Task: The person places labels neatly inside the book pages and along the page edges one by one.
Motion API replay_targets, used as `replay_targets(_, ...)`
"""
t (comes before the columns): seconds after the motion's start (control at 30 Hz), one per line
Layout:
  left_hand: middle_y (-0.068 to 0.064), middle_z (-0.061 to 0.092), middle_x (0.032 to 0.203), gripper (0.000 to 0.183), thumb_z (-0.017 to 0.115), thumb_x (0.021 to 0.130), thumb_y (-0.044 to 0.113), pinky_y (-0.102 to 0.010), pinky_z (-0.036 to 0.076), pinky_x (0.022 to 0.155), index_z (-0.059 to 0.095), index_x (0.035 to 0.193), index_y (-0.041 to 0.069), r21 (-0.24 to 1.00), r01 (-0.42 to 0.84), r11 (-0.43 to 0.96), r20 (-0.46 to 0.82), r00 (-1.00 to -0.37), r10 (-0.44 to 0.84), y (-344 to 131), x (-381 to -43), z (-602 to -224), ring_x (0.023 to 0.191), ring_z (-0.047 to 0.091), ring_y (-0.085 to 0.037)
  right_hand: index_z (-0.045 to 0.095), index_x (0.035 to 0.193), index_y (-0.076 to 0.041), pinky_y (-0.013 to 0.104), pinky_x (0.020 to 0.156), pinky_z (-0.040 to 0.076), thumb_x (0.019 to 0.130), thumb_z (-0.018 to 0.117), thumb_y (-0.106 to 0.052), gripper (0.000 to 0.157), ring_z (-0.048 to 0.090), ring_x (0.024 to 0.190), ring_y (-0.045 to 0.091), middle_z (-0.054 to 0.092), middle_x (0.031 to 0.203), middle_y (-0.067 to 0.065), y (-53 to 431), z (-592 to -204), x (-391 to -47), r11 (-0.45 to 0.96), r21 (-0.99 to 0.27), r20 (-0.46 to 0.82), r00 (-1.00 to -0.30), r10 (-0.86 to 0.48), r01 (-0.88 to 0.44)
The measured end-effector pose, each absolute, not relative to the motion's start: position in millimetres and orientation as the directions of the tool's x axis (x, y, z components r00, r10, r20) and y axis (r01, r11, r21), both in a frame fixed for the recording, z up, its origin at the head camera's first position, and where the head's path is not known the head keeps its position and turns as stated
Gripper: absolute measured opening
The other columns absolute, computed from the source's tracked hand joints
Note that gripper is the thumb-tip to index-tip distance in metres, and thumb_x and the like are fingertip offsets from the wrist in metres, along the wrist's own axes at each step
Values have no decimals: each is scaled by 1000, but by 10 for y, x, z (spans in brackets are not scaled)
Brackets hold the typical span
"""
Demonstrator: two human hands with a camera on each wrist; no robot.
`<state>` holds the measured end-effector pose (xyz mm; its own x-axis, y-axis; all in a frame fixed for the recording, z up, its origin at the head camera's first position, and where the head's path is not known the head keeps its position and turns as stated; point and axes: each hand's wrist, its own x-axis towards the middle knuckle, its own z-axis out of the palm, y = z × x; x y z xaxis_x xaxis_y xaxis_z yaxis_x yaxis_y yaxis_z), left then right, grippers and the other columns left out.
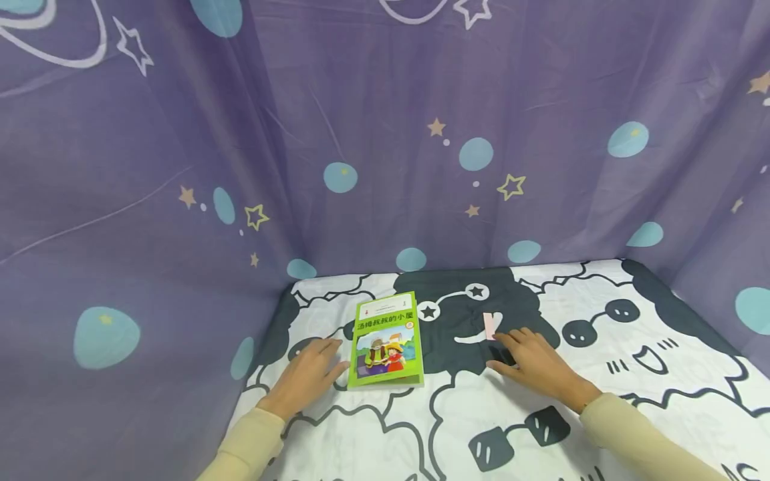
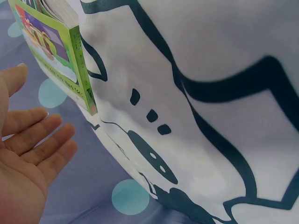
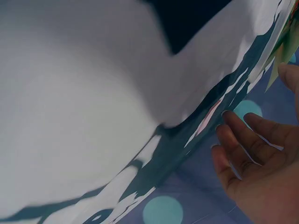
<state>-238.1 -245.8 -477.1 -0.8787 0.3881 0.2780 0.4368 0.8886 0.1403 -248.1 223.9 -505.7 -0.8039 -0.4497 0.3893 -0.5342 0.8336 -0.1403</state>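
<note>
A green picture book (image 1: 388, 341) with Chinese characters and two cartoon figures on its cover lies on the patterned cloth, its cover slightly lifted at the near edge. Just left of it is my left hand (image 1: 308, 375), fingers extended and apart from the book; the left wrist view shows this hand (image 2: 35, 135) with nothing in its palm. My right hand (image 1: 538, 364) hovers close to a small pale pink strip (image 1: 490, 325) lying on the dark part of the cloth. Loosely spread fingers of the right hand (image 3: 261, 154) hold nothing in the right wrist view.
A black-and-white cartoon sheep cloth (image 1: 361, 434) covers the surface. Behind it and at both sides hangs a purple curtain (image 1: 385, 133) printed with stars and blue ovals, meeting the cloth's far edge.
</note>
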Motion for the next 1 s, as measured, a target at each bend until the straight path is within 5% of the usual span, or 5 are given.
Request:
replay_targets(0.23,-12,65,132,51,67,101,38,-46,49,109,65,136,1,175,454,874,241,-880,409,-2393,-2392,-4821,125,59,-30,72,121,-4,51,87,54,91,75,-52,56,62,98,27,70,109,10,1980,-5116,-2512,814,-163,381,-797,-469,-557)
replay_targets(1.0,-11,65,130,56,67,100,44,-42,51,106,63,137,2,177,518,837,247,-846,472,-2258,-2484,-4841,123,61,-26,77,110,-7,42,85,61,89,78,-51,49,68,101,24,70,106,6,1366,-5141,-2569,738,-237,342,-765,-546,-632)
